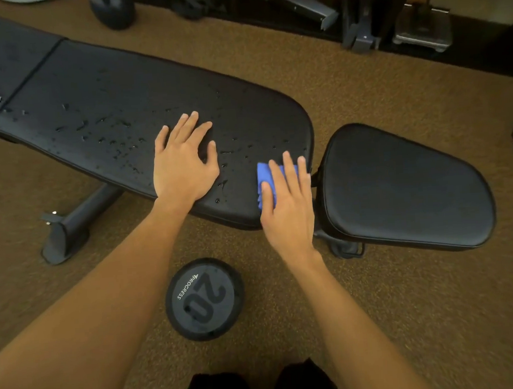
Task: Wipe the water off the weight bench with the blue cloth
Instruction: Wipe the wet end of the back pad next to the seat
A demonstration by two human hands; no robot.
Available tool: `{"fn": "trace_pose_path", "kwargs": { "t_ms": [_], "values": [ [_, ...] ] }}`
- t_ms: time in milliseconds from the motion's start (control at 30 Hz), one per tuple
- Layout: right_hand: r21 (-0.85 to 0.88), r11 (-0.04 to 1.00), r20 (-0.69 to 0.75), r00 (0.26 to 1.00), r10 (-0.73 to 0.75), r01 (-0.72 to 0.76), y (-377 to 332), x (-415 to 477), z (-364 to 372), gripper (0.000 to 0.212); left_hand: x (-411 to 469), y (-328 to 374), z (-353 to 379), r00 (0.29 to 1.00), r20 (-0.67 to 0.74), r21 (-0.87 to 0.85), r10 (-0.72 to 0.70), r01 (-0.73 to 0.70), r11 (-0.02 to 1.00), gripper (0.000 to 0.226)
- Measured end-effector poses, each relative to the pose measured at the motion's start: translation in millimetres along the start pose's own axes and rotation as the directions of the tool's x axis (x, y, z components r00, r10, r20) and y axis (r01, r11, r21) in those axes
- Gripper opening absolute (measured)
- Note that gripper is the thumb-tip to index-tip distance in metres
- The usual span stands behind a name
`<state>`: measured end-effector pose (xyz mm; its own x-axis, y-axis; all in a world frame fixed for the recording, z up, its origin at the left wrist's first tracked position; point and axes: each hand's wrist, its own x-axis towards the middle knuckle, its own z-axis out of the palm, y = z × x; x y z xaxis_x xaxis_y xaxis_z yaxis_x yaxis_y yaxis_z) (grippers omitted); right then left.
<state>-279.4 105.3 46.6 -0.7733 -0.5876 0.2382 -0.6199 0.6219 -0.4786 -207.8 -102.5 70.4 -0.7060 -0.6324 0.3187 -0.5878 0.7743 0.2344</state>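
Observation:
The black padded weight bench (98,83) runs from the upper left to the middle of the view. Water droplets (117,142) are scattered over its long back pad. My left hand (184,165) lies flat on the pad with fingers spread, holding nothing. My right hand (289,204) presses a folded blue cloth (265,178) onto the near right end of the same pad. The cloth shows only at the hand's left side and between the fingers. The separate seat pad (405,188) to the right looks dry.
A black 20 lb dumbbell (204,299) stands on end on the brown carpet just below the bench. The bench's foot bar (71,226) sticks out at lower left. Metal gym equipment (365,22) lines the top edge. My knees (261,386) show at the bottom.

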Motion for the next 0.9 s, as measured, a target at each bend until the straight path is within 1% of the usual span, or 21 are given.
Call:
{"fn": "trace_pose_path", "kwargs": {
  "t_ms": [67, 133, 200, 300, 367, 400, 500, 567, 633, 700, 800, 900],
  "values": [
    [-0.006, 1.0, -0.014, 1.0, 0.019, -0.019, 5.6, 22.9, 2.7, 0.05, 0.5, 0.5, 0.6, 1.0, -0.011, -0.01, -0.009, 0.009, 1.0, 0.05],
    [-0.039, 0.999, -0.003, 1.0, 0.004, -0.004, 6.2, 32.9, 3.4, 0.05, 0.9, 1.0, 0.9, 0.999, -0.026, -0.013, -0.021, 0.021, 1.0, 0.049],
    [-0.06, 0.995, 0.043, 0.996, -0.076, 0.078, 1.6, 23.4, -0.5, 0.049, 1.6, 1.7, 1.3, 0.999, -0.041, -0.014, -0.023, 0.022, 1.0, 0.047],
    [0.004, 0.963, 0.155, 0.951, -0.266, 0.268, 2.9, -6.3, -11.3, 0.05, 2.3, 2.2, 1.5, 0.998, -0.055, -0.02, -0.026, 0.025, 0.999, 0.045],
    [0.022, 0.95, 0.18, 0.934, -0.309, 0.311, 14.5, -8.7, -15.9, 0.051, 3.0, 3.3, 1.0, 0.998, -0.049, -0.028, -0.036, 0.035, 0.999, 0.045],
    [0.018, 0.959, 0.169, 0.945, -0.281, 0.282, 20.3, -1.8, -16.5, 0.052, 3.4, 4.0, 0.6, 0.998, -0.045, -0.033, -0.042, 0.041, 0.999, 0.044],
    [0.005, 0.997, 0.101, 0.992, -0.077, 0.077, 29.7, 32.3, -9.6, 0.054, 3.6, 6.1, -1.0, 0.998, -0.033, -0.042, -0.052, 0.05, 0.998, 0.043],
    [-0.006, 1.0, 0.08, 0.996, 0.025, -0.025, 29.5, 57.2, -1.8, 0.056, 3.6, 7.0, -1.6, 0.998, -0.031, -0.046, -0.059, 0.058, 0.997, 0.043],
    [-0.011, 0.997, 0.072, 0.994, 0.079, -0.078, 28.4, 73.8, 4.9, 0.058, 3.6, 7.3, -1.4, 0.997, -0.026, -0.056, -0.069, 0.067, 0.996, 0.043],
    [-0.012, 0.996, 0.067, 0.994, 0.086, -0.086, 26.8, 75.8, 6.3, 0.059, 4.0, 7.6, -0.5, 0.997, -0.028, -0.058, -0.072, 0.07, 0.996, 0.043],
    [-0.054, 0.998, 0.118, 0.993, -0.012, 0.018, 23.6, 47.0, -3.0, 0.059, 5.3, 7.0, 0.7, 0.997, -0.04, -0.058, -0.065, 0.062, 0.996, 0.044],
    [-0.022, 0.997, 0.18, 0.981, -0.074, 0.08, 26.8, 23.4, -12.0, 0.06, 5.0, 6.2, 1.6, 0.997, -0.048, -0.056, -0.067, 0.064, 0.996, 0.044]
  ]
}}
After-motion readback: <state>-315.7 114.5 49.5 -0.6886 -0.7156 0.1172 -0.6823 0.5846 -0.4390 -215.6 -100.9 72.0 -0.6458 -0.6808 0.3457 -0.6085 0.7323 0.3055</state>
